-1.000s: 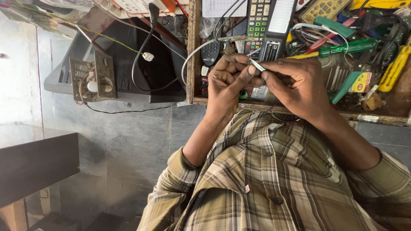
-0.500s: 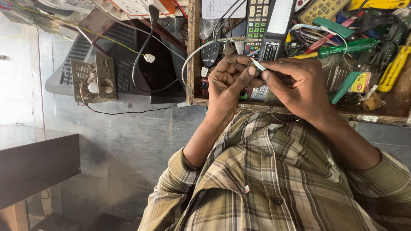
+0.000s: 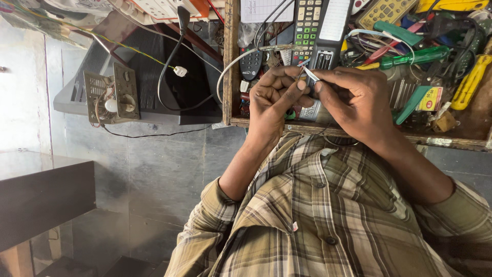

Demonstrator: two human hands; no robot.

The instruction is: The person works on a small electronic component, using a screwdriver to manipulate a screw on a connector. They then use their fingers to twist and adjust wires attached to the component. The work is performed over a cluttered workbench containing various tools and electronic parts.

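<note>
We pinch a small white component [image 3: 311, 75] between left hand [image 3: 277, 97] and right hand [image 3: 353, 100]. Both grips remain unchanged from the earlier frames, above the workbench's near edge [image 3: 435, 141].

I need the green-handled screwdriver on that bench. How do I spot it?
Start at the cluttered wooden tray above the plaid shirt, then look beyond the right hand, toward the yellow tool. The green translucent-handled screwdriver lies nearly level there: a glossy round handle, unlike the flat teal plastic pieces near it.
</note>
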